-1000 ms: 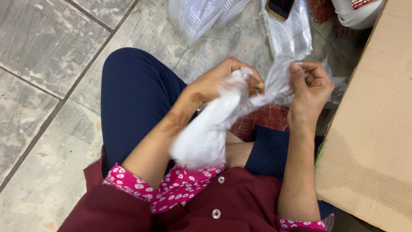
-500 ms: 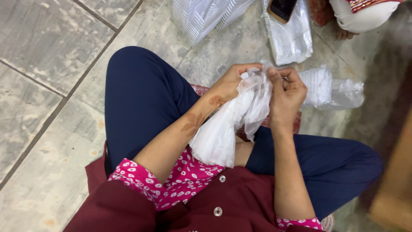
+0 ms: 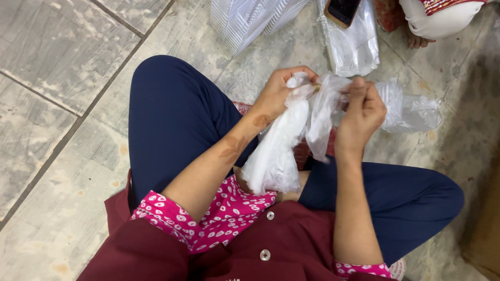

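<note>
I sit cross-legged on a tiled floor. My left hand (image 3: 281, 93) grips the top of a long white bundle of thin plastic bags (image 3: 273, 151) that hangs down into my lap. My right hand (image 3: 362, 112) pinches one clear thin plastic bag (image 3: 323, 112) at its upper edge, beside the bundle. The two hands are close together above my knees.
A stack of clear ribbed plastic trays (image 3: 250, 18) lies on the floor ahead. A flat pack of clear bags (image 3: 354, 44) with a phone (image 3: 344, 10) on it is beyond my hands. A crumpled clear bag (image 3: 411, 109) lies at right. Another person's foot (image 3: 419, 39) is top right.
The view has shifted left, so the cardboard box at right has left the frame. My hands stayed on the bundle and the loose bag, and have moved slightly apart.
</note>
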Demonstrator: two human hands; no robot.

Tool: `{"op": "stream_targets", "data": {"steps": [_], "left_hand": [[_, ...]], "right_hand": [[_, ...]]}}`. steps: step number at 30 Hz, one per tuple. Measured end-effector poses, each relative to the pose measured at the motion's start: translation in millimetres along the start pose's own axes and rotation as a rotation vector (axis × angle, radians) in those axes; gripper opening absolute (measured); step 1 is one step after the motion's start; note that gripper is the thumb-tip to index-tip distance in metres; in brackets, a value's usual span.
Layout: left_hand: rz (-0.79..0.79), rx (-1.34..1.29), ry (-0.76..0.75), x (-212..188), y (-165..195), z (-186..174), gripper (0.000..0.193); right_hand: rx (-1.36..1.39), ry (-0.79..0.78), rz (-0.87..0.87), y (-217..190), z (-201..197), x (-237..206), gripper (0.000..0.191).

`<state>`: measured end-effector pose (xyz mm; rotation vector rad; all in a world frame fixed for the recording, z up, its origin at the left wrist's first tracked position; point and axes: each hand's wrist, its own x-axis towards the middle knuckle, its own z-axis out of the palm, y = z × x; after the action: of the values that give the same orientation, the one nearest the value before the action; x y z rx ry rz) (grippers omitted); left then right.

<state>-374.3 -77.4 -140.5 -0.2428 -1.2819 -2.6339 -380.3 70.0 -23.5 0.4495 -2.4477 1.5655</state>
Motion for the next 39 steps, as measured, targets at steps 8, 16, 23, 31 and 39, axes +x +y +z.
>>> {"op": "stream_targets", "data": {"steps": [8,16,23,31,39], "left_hand": [[-0.211,-0.317,-0.436,6.0,1.0,6.4,0.020],[-0.041,0.082,-0.527,5.7,24.2,16.6,0.024],[-0.139,0.030,-0.611,0.2,53.7,23.0,0.019],[-0.034,0.041,-0.599,-0.4,74.2,26.1,0.019],[0.009,0.130,-0.541,-4.3,69.8,33.9,0.021]], "right_hand": [[0.892,-0.129,0.637,46.4,-45.3,29.4,0.030],[0.629,-0.294,0.337,45.1,-56.2,85.9,0.020],[-0.281,-0.635,-0.613,-21.4,103.0,116.6,0.041],[-0.708,-0.858,-0.825,-56.2,164.0,132.6,0.048],[-0.875,-0.868,-0.552,-46.2,94.9,101.0,0.053]]}}
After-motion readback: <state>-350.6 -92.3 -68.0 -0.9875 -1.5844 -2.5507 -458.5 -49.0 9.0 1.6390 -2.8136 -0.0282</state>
